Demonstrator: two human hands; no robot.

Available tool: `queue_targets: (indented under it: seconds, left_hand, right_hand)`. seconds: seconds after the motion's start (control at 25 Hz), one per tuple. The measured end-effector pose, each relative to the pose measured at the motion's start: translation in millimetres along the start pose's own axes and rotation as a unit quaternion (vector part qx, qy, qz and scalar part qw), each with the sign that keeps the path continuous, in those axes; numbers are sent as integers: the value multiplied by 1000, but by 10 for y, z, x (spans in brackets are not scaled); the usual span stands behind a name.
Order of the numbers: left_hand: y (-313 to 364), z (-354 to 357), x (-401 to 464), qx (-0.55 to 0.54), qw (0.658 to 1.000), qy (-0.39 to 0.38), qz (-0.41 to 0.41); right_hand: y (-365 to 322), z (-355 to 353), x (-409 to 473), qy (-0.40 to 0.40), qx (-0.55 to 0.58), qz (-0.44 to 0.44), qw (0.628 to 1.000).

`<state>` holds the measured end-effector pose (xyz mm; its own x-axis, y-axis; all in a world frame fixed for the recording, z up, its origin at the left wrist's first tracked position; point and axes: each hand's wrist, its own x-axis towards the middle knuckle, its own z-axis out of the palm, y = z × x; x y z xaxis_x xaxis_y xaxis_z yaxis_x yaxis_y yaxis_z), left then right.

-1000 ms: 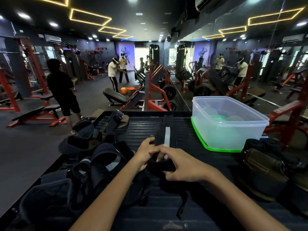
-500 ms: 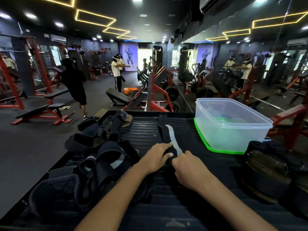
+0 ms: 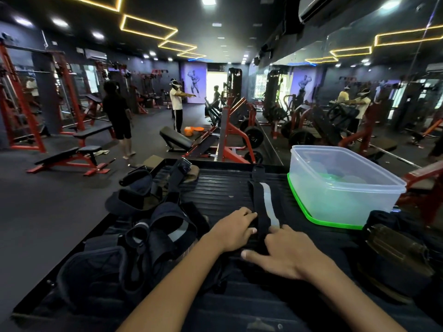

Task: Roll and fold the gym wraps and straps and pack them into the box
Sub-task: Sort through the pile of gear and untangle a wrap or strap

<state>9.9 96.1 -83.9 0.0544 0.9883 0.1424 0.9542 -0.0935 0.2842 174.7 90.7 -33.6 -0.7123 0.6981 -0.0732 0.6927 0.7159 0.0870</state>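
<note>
A long black strap with a grey stripe (image 3: 263, 200) lies stretched away from me on the black ribbed platform (image 3: 215, 188). Both hands meet at its near end. My left hand (image 3: 236, 230) has its fingers curled down over the strap's left side. My right hand (image 3: 287, 252) grips the bunched near end, thumb stretched left beneath it and fingertips on top. The clear plastic box (image 3: 335, 204) stands on its green lid at the right, beyond my right hand. What lies inside it is blurred by its walls.
A heap of black wraps and straps (image 3: 155, 226) fills the platform's left side. Dark rolled wraps and an olive-brown bundle (image 3: 395, 248) sit right of my right hand. Beyond are red gym machines, benches, a mirror wall and several people standing.
Both hands have shifted forward along the strap and now bunch its near end. The strap's far part has swung slightly right. A person in black has walked farther off.
</note>
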Motion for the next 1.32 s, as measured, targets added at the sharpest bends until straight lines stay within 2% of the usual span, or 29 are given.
queue_targets:
  seconds: [0.08,0.16,0.24,0.36,0.52,0.72,0.84,1.0,1.08,1.16,1.2,1.24,1.32]
  left_hand:
    - [15,-92,-36,40,999,-29,-6]
    - [19,-237,-92,57,998,-26,-30]
    - [-29,-376,-202,87,994,-16,-60]
    - [-182,-481,-479,200,976,-33,-80]
    - [-180,-406,-652,256,962,-39,-90]
    - [-132,-403,-639,224,969,-1,-103]
    - [-135,-405,-651,221,968,2,-114]
    - [-127,-393,-629,219,968,-2,-121]
    - [-124,-366,-637,219,968,-13,-124]
    - [-113,-349,-637,221,967,-28,-128]
    - [-107,-340,-630,228,964,-38,-130]
    - [-103,-337,-620,235,963,-43,-127]
    - [-121,-328,-597,239,962,-41,-125]
  right_hand:
    - [89,-2,79,16,51,20,998]
    - [130,44,195,35,76,34,996]
    - [128,131,303,18,92,54,994]
    - [89,273,448,30,84,61,994]
    - [-13,348,662,111,91,-3,990]
    - [-260,407,925,126,139,-125,974]
    - [-310,437,962,145,184,-195,952]
    - [-210,364,995,147,277,-223,923]
    - [-210,331,1061,152,253,-193,936]
    - [-270,236,1211,151,105,-95,978]
    - [-299,149,1311,125,44,-46,990]
    - [-318,70,1436,100,36,-17,994]
    - [-343,-68,1716,65,104,-26,992]
